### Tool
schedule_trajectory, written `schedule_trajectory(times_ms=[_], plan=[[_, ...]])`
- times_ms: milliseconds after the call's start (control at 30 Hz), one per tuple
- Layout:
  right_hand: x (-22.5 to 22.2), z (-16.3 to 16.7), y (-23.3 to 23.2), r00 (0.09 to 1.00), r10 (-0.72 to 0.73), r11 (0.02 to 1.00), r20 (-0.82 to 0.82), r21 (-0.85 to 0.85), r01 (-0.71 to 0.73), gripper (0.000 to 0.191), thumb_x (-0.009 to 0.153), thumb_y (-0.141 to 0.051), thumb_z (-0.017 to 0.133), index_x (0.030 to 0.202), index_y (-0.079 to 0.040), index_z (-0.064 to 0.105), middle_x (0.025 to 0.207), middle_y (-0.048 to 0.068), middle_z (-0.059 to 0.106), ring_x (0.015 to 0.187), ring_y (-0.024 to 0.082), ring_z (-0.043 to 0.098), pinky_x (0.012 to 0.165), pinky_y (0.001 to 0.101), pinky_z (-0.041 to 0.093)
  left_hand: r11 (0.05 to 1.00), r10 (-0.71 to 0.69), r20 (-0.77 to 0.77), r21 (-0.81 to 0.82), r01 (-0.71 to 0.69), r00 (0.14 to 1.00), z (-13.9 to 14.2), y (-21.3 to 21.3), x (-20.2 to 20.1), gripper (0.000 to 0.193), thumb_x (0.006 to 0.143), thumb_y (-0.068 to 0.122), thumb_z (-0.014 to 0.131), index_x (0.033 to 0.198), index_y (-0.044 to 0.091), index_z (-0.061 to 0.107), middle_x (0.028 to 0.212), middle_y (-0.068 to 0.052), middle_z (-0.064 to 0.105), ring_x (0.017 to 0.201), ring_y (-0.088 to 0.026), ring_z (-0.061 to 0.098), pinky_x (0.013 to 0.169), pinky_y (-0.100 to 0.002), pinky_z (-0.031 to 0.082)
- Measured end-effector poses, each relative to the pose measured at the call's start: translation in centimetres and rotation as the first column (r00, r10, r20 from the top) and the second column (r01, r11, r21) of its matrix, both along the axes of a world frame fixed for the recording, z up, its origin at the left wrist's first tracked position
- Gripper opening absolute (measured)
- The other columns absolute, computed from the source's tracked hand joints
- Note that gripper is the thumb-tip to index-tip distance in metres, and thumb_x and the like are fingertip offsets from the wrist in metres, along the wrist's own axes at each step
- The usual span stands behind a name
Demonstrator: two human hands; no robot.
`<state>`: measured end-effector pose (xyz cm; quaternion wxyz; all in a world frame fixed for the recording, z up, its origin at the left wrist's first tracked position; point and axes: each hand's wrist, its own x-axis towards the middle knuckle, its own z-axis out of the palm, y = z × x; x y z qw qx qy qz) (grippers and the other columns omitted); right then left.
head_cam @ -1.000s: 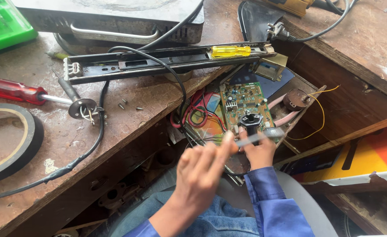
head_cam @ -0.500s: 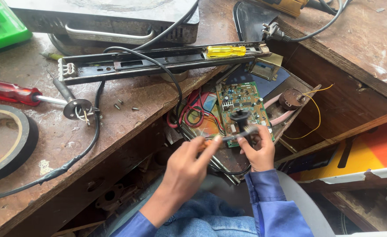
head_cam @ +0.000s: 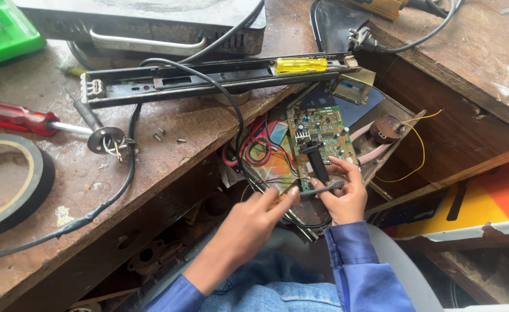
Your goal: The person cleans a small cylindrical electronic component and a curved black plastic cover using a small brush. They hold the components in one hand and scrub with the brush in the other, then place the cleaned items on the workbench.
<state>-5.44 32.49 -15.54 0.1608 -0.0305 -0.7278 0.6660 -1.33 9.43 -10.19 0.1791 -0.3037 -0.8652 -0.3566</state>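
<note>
Both hands met over a green circuit board [head_cam: 322, 138] resting in an opened appliance casing beside a worn wooden bench [head_cam: 168, 150]. The left hand [head_cam: 254, 219] pinched the end of a thin grey tool [head_cam: 319, 189], while the right hand [head_cam: 347, 196] gripped it just below the board. On the bench lay a red-handled screwdriver [head_cam: 17, 117], a roll of black tape [head_cam: 12, 185], a black metal rail [head_cam: 208, 81] carrying a yellow-handled screwdriver [head_cam: 301, 65], and a black cable [head_cam: 121, 185].
</note>
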Motion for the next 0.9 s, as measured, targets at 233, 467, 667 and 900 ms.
schedule_trajectory(times_ms=[233,467,667,900], plan=[[-0.5,-0.3,0.2,0.987,0.065,0.992,-0.149,0.115,-0.048,0.068,0.077,0.013,0.073,0.138,-0.001,0.048,0.121,0.014,0.060,0.103,0.020,0.068,0.089,0.0309,0.060,0.997,0.046,-0.049,-0.054,-0.049,0.998,0.0,0.0,-0.4,0.067,0.079,-0.008,0.061,0.144,0.004,0.056,0.107,-0.016,0.062,0.084,-0.033,0.068,0.067,-0.041,0.059],[-0.1,-0.1,0.0,0.990,0.042,0.999,-0.133,-0.017,-0.044,0.068,0.079,0.016,0.074,0.138,0.001,0.046,0.123,0.022,0.064,0.109,0.026,0.069,0.093,0.0369,0.061,0.997,0.064,-0.033,0.052,-0.063,0.997,0.3,-0.1,-0.2,0.060,0.084,-0.006,0.063,0.142,0.009,0.058,0.105,-0.013,0.064,0.084,-0.033,0.070,0.067,-0.041,0.059],[-0.2,0.6,0.9,0.990,0.105,0.954,-0.095,-0.271,-0.127,0.076,0.084,0.014,0.069,0.148,-0.003,0.033,0.121,0.027,0.064,0.102,0.033,0.073,0.086,0.0429,0.065,0.989,0.100,-0.019,0.112,-0.097,0.995,0.6,0.2,-0.6,0.058,0.088,-0.004,0.063,0.144,0.010,0.056,0.104,-0.015,0.062,0.081,-0.032,0.070,0.065,-0.039,0.058],[-0.4,0.9,2.3,0.958,0.285,0.919,-0.026,-0.277,-0.281,0.086,0.085,0.006,0.066,0.158,-0.010,0.024,0.120,0.028,0.066,0.093,0.036,0.075,0.072,0.0399,0.064,0.996,0.063,0.145,0.059,-0.073,0.987,0.5,0.3,-0.2,0.057,0.090,-0.004,0.061,0.145,0.010,0.056,0.093,-0.012,0.061,0.072,-0.029,0.069,0.059,-0.040,0.057]])
